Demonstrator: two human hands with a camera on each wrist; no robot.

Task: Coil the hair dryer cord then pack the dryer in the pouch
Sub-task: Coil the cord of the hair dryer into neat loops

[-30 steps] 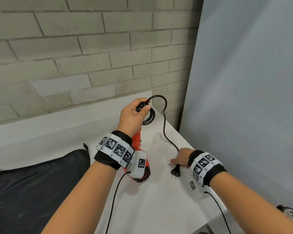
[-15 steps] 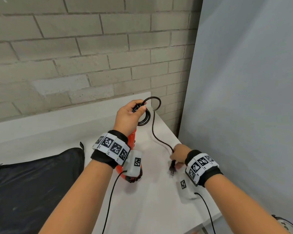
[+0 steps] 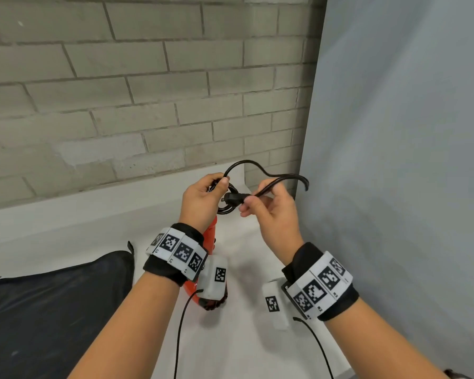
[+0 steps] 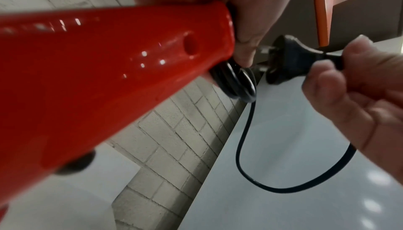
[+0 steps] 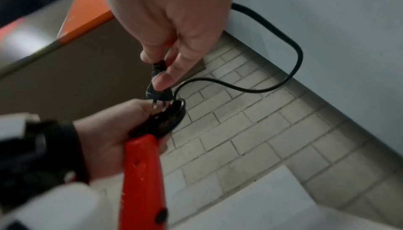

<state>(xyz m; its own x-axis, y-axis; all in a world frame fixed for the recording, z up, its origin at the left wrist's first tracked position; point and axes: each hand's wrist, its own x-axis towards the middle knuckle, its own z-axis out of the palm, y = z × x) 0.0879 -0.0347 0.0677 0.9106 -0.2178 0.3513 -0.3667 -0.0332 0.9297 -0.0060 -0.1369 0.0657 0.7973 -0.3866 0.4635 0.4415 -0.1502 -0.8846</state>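
My left hand [image 3: 215,188] grips the end of the red hair dryer's handle [image 3: 210,237] together with a small coil of its black cord [image 3: 226,207]. The dryer [image 4: 98,78] hangs below my wrist, above the white table [image 3: 244,340]. My right hand [image 3: 248,205] pinches the black plug [image 3: 233,197] just behind its head. The plug's prongs [image 5: 157,104] point at my left hand, almost touching the coil [image 5: 174,114]. A loose loop of cord [image 3: 260,170] arcs above both hands. The black pouch [image 3: 52,310] lies flat at the lower left.
A grey brick wall [image 3: 148,105] stands behind the table. A pale grey panel [image 3: 394,160] closes off the right side, and the table's right edge runs beside it. Thin black cables [image 3: 179,324] hang from both wrist cameras.
My right hand picked the plug up off the table and carried it up and left to the coil in my left hand. The slack cord now loops in the air.
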